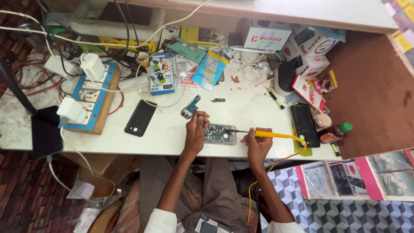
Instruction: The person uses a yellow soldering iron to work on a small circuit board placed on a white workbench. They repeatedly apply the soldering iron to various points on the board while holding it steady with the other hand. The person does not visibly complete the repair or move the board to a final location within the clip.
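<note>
An opened phone (220, 133) lies on the white table (172, 138), near its front edge, long axis running left to right. The right hand (257, 144) grips a yellow soldering iron (269, 134) lying level, tip pointing left onto the phone. The left hand (196, 129) is curled at the phone's left end, fingers pinched narrow; whether it holds anything I cannot tell.

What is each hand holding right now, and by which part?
The right hand grips the yellow soldering iron by its handle. The left hand rests its fingertips on the opened phone; whether it pinches anything cannot be told.
</note>
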